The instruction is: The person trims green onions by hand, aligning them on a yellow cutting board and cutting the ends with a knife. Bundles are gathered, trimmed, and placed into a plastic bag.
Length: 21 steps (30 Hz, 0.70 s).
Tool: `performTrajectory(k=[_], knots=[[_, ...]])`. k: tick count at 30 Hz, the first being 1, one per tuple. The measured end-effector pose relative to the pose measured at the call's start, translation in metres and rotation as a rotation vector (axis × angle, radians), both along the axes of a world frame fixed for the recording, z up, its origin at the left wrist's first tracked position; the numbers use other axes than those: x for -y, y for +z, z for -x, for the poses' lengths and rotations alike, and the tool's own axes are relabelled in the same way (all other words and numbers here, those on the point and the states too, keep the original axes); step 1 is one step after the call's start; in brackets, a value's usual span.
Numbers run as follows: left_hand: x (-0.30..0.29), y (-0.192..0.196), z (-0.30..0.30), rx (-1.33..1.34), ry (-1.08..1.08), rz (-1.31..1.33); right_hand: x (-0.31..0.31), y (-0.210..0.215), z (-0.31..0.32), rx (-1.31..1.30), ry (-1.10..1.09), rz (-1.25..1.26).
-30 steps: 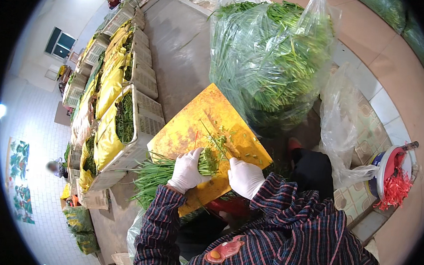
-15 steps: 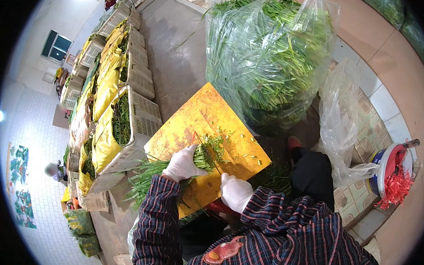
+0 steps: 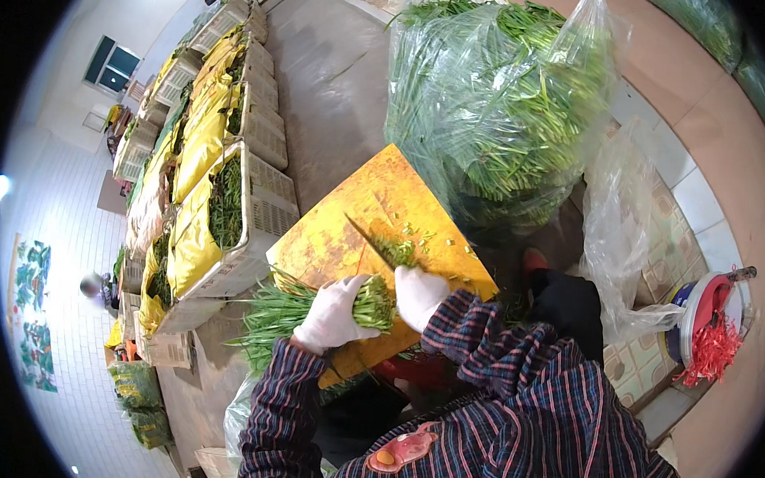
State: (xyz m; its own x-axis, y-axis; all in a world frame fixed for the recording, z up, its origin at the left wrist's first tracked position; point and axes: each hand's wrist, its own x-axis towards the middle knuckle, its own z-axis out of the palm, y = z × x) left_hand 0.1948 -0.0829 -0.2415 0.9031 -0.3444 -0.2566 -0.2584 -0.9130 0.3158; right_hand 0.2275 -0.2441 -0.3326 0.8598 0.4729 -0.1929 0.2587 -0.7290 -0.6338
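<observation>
My left hand (image 3: 334, 313), in a white glove, grips a bundle of green stalks (image 3: 374, 301) with its cut ends lying on the near corner of a yellow cutting board (image 3: 349, 211). The leafy tips stick out left past the board. My right hand (image 3: 418, 294), also gloved, is closed just right of the bundle on what looks like a knife (image 3: 370, 240), whose thin dark blade points away over the board. Small green trimmings (image 3: 399, 252) lie by the blade.
A big clear bag stuffed with green stalks (image 3: 502, 98) stands behind the board. White crates with yellow liners (image 3: 259, 206) line the left. An empty clear bag (image 3: 617, 225) and a tub with red strings (image 3: 708, 338) sit right. A person (image 3: 94, 286) is far left.
The right hand let go of the bundle, drew back toward my body, and now sits beside the bundle with a blade over the board. The left hand pulled the bundle toward the near corner.
</observation>
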Motion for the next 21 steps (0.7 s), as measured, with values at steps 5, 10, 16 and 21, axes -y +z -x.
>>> performTrajectory(k=[5, 10, 16, 21], knots=[[-0.02, 0.04, 0.031, 0.156, 0.037, 0.114, -0.013, -0.017, -0.035, 0.423, 0.087, 0.436], [-0.031, 0.054, 0.065, 0.278, 0.049, 0.187, -0.012, 0.037, -0.043, 0.23, 0.296, 0.492], [-0.032, 0.053, 0.085, 0.44, 0.036, 0.251, -0.007, 0.079, -0.006, -0.886, 0.278, -0.409], [-0.032, 0.049, 0.09, 0.464, 0.064, 0.251, 0.001, 0.073, 0.063, -0.282, 0.172, -0.702]])
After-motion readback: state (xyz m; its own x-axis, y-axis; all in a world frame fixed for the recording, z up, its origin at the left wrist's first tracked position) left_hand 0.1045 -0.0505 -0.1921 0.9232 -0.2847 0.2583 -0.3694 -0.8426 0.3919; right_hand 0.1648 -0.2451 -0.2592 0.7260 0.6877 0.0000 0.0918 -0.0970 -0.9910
